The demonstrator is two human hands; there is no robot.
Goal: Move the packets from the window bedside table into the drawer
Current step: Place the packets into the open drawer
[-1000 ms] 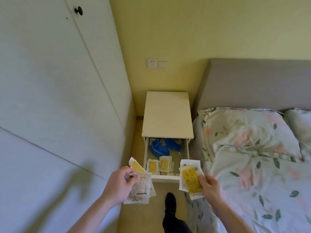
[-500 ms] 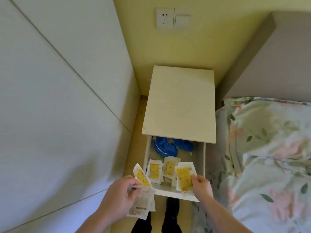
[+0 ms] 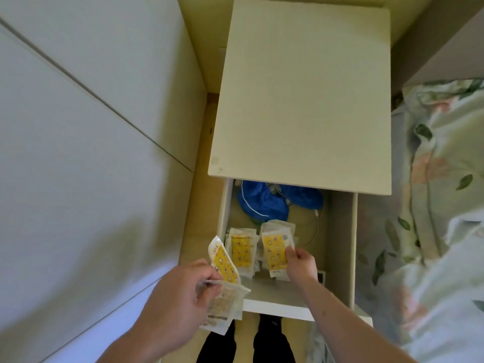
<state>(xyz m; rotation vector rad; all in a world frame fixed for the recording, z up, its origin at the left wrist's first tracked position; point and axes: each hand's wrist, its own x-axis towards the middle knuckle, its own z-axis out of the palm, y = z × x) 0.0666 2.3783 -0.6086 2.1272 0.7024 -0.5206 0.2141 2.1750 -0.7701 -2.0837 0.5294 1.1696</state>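
Over the open drawer [image 3: 340, 247], our right hand [image 3: 301, 262] pinched a yellow packet [image 3: 275, 248] inside it; our left hand [image 3: 178, 297] gripped more packets [image 3: 225, 286] at its front-left corner.

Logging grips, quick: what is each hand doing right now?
Left hand: grips a bunch of packets.
Right hand: pinches one yellow packet over the drawer.

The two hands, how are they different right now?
The left hand is outside the drawer, over its front left corner; the right hand reaches inside it. The left hand grips several packets fanned out; the right hand pinches a single yellow packet low among those already lying in the drawer. Both hands are bare and both hold yellow-printed packets.
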